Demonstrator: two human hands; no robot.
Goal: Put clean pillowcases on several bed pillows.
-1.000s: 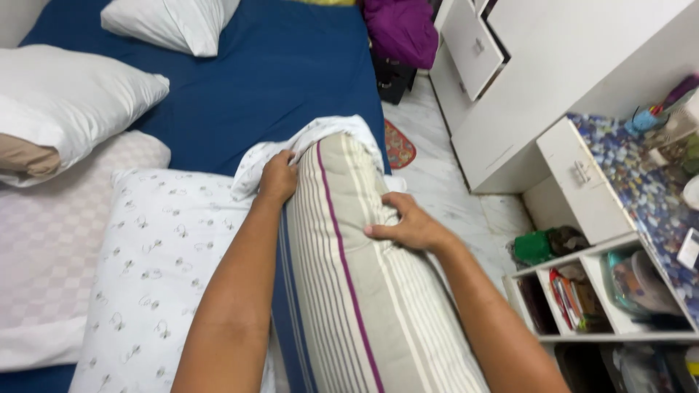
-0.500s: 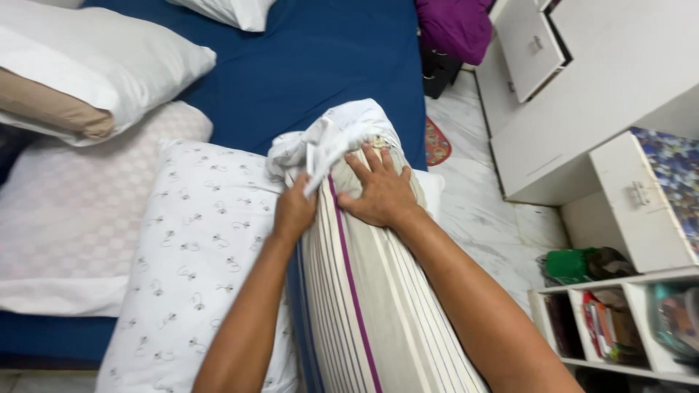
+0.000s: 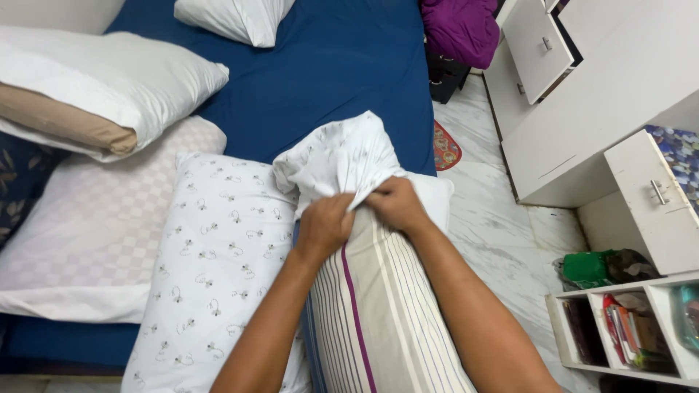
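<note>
A beige pillow with thin stripes and one purple stripe (image 3: 378, 313) stands on end between my forearms at the bed's edge. A white patterned pillowcase (image 3: 338, 156) covers its far end. My left hand (image 3: 324, 227) and my right hand (image 3: 397, 204) both grip the pillowcase's open edge, close together on top of the pillow. A second pillow in the same white patterned fabric (image 3: 211, 269) lies flat on the bed just left of my left arm.
The bed has a blue sheet (image 3: 328, 65) with a pink checked pillow (image 3: 95, 233) and white pillows (image 3: 109, 80) at left. A white cabinet with drawers (image 3: 582, 87) and a low shelf of items (image 3: 626, 327) stand at right on the marble floor (image 3: 495, 225). Purple cloth (image 3: 459, 29) lies at the bed's far corner.
The pillowcase has come further down over the pillow's end, now covering it. My right hand went from pressing flat on the pillow to gripping the case's edge beside my left hand.
</note>
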